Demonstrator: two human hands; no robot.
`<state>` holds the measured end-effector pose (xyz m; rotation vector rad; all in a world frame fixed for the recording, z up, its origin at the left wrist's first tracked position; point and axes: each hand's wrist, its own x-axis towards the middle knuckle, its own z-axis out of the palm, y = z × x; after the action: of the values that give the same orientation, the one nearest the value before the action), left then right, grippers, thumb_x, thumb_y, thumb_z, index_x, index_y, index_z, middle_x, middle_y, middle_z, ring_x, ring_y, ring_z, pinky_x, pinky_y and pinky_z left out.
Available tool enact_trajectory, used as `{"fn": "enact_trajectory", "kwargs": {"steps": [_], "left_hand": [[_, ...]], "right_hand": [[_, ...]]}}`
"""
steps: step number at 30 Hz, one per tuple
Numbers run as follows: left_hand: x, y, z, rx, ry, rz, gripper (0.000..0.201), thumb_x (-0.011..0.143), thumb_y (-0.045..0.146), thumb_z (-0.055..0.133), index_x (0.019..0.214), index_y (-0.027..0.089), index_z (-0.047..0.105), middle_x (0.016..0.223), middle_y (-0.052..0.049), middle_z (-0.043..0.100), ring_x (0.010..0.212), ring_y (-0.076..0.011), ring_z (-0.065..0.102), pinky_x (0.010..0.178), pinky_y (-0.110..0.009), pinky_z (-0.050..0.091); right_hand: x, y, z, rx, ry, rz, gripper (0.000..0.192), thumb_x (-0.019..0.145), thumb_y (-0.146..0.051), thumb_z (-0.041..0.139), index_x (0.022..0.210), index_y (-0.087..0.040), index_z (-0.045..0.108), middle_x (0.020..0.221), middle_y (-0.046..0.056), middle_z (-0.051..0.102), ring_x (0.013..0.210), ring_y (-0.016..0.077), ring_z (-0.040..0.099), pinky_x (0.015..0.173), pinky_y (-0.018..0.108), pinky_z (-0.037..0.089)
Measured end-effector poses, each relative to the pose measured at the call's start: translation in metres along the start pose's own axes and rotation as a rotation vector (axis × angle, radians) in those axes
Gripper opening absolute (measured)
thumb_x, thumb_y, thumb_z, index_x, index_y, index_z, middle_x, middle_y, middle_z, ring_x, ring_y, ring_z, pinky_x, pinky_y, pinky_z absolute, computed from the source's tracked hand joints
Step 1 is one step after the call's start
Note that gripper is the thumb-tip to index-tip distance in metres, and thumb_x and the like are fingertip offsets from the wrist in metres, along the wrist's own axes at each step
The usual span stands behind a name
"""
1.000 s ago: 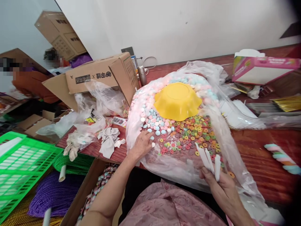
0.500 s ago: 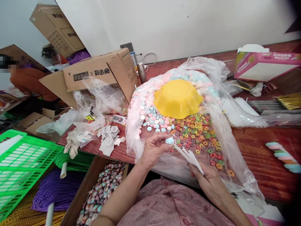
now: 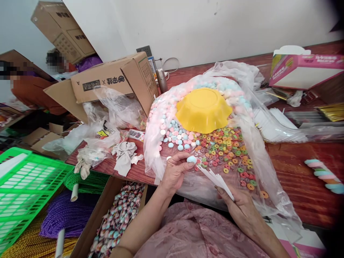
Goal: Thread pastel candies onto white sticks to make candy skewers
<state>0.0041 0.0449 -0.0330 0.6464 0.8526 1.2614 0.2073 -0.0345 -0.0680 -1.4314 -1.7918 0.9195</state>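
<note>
your left hand (image 3: 174, 172) is pinching a pale blue candy (image 3: 191, 159) between thumb and fingertips, just below the middle of the frame, over the near edge of the open plastic bag (image 3: 258, 150). your right hand (image 3: 239, 206) is closing around a small bundle of white sticks (image 3: 216, 178), their tips fanning up and left until they are almost meeting the candy.

the candy is looking light, small and smooth, probably a little slippery and likely to crumble if squeezed hard, so a gentle pinch across its flat faces seems best. the sticks are looking thin and stiff but easy to bend; holding them low, near your palm, is leaving the tips free.

above your hands, in the middle of the frame, loose pastel candies (image 3: 177, 138) and coloured ring candies (image 3: 223, 147) are lying in the bag around an upturned yellow bowl (image 3: 202, 109). a cardboard box (image 3: 113, 80) is sitting at upper left, a green crate (image 3: 29, 186) at lower left, a pink box (image 3: 303, 70) at upper right.
</note>
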Motion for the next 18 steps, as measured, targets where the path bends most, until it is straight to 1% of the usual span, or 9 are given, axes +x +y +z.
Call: {"fn": "enact_trajectory", "kwargs": {"steps": [4,9,13,18], "left_hand": [[-0.0037,-0.0001,0.0006,0.034,-0.041,0.056,0.033,0.048,0.023,0.094,0.076,0.021,0.077,0.078,0.003,0.072,0.075,-0.0108,0.065,0.07,-0.022,0.053],[-0.0068,0.0002,-0.0011,0.066,-0.025,0.113,0.031,0.047,0.018,0.093,0.074,0.022,0.078,0.082,0.002,0.07,0.079,-0.0115,0.062,0.075,-0.024,0.051],[-0.0074,-0.0026,-0.0045,0.096,-0.057,0.125,0.03,0.051,0.022,0.093,0.077,0.022,0.079,0.083,0.001,0.068,0.08,-0.0117,0.061,0.078,-0.025,0.051],[-0.0054,-0.0076,-0.009,0.192,-0.055,0.206,0.029,0.053,0.025,0.093,0.079,0.024,0.08,0.086,0.0,0.068,0.085,-0.0131,0.061,0.082,-0.026,0.051]], "right_hand": [[-0.0004,0.0007,0.0038,0.007,-0.032,0.009,0.041,0.098,-0.043,0.038,0.089,-0.02,0.071,0.064,0.0,0.059,0.058,0.0177,0.054,0.056,0.027,0.043],[-0.0016,0.004,0.0063,-0.006,-0.016,0.01,0.042,0.098,-0.043,0.038,0.086,-0.021,0.071,0.065,0.001,0.061,0.06,0.0185,0.056,0.055,0.027,0.044],[-0.003,0.0032,0.0061,-0.011,-0.01,-0.015,0.04,0.098,-0.041,0.039,0.085,-0.02,0.07,0.062,0.0,0.059,0.057,0.0173,0.054,0.055,0.026,0.043],[-0.0049,0.0021,0.0058,-0.018,0.032,-0.04,0.034,0.098,-0.038,0.04,0.083,-0.02,0.066,0.064,0.0,0.058,0.057,0.0168,0.054,0.056,0.026,0.043]]}}
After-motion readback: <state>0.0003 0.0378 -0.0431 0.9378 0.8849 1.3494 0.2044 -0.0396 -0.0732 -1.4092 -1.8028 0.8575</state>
